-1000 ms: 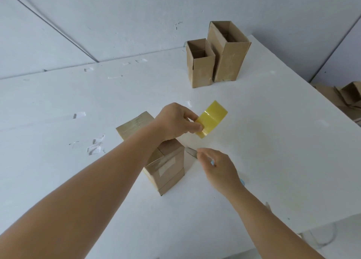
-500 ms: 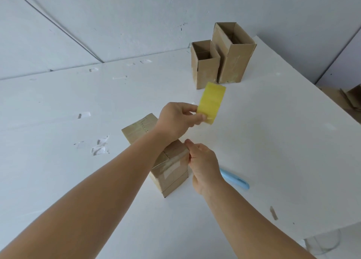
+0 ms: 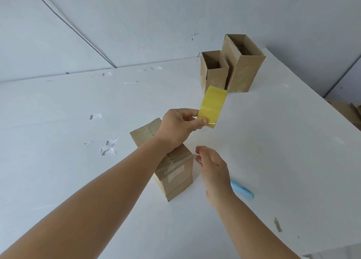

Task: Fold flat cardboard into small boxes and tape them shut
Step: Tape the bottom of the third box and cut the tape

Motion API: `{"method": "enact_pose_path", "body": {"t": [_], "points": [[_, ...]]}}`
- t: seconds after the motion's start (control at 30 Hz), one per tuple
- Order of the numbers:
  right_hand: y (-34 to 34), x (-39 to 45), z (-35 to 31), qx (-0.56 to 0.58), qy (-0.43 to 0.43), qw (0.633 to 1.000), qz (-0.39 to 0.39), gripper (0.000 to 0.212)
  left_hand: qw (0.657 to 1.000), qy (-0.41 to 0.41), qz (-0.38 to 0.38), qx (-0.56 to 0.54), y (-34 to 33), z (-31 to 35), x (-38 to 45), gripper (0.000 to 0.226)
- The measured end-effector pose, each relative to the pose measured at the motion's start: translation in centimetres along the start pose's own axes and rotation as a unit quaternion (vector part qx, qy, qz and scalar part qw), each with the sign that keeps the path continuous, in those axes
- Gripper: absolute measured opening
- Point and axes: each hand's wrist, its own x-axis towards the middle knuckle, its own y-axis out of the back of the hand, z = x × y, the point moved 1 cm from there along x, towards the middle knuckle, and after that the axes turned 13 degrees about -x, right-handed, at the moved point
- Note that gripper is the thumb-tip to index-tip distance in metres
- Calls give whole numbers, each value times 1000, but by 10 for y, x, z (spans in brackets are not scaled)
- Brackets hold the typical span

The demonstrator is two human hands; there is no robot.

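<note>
A small taped cardboard box [image 3: 175, 173] stands upright on the white table [image 3: 273, 151], partly hidden by my left forearm. My left hand [image 3: 179, 126] hovers above the box and pinches a yellow roll of tape [image 3: 212, 106] held up in the air. Just right of the box's top edge, my right hand [image 3: 213, 167] has its fingers loosely extended and holds nothing. A clear strip of tape runs across the box top and down its side.
Two open-topped cardboard boxes, a small one [image 3: 214, 73] and a taller one [image 3: 244, 67], stand at the back right. A light blue cutter [image 3: 243, 190] lies on the table behind my right wrist. More cardboard [image 3: 349, 112] sits beyond the right edge. Tape scraps [image 3: 109, 148] dot the left.
My right hand set the blue cutter down, touched the box's taped edge, then drew slightly away. My left hand lifted the yellow roll higher and turned it more upright.
</note>
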Motion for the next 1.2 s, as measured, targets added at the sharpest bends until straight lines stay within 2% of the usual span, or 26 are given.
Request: {"method": "enact_pose_path", "body": {"t": [0.07, 0.1, 0.13, 0.2, 0.27, 0.33, 0.4, 0.47, 0.57, 0.6, 0.67, 0.73, 0.9, 1.1, 1.2], "points": [[-5, -12, -7, -24, 106, 994, -25, 28, 1000, -1, 5, 0, -1, 0, 0, 11], [-10, -17, -6, -42, 131, 989, -54, 32, 1000, 1, 7, -1, -1, 0, 0, 11], [-13, -18, -1, -61, 126, 987, -81, 36, 1000, 2, 8, -2, 0, 0, -1, 11], [-12, -18, 10, -88, 63, 988, -114, 39, 1000, 2, 10, -7, 1, 1, -2, 12], [-1, -12, 12, -96, 47, 991, -76, 41, 1000, 2, 13, -16, 2, 2, -3, 12], [16, -4, 1, -106, 87, 990, 16, 32, 1000, 3, 12, -26, 2, 4, -3, 12], [33, 1, -18, -119, 146, 980, 70, 29, 1000, 5, 4, -30, 2, 6, -2, 14], [45, 8, -36, -160, 202, 963, 83, 38, 1000, 9, -7, -26, 1, 9, -1, 17], [54, 16, -59, -225, 255, 933, 115, 20, 999, 13, -45, -22, -4, 15, -4, 19], [56, 17, -64, -231, 261, 929, 126, 20, 997, 16, -66, -20, -6, 17, -6, 20], [63, 20, -71, -228, 255, 929, 138, 34, 993, 23, -115, -16, -8, 22, -9, 25], [68, 20, -75, -232, 249, 929, 144, 44, 990, 15, -138, 19, -10, 28, -11, 31], [68, 16, -79, -254, 241, 924, 151, 45, 964, -50, -86, 245, -16, 45, -14, 25], [71, 14, -73, -281, 234, 920, 143, 46, 944, -51, -61, 321, -23, 41, -20, 29], [74, 12, -71, -287, 232, 920, 132, 44, 934, -38, -24, 355, -24, 35, -26, 48]]}}
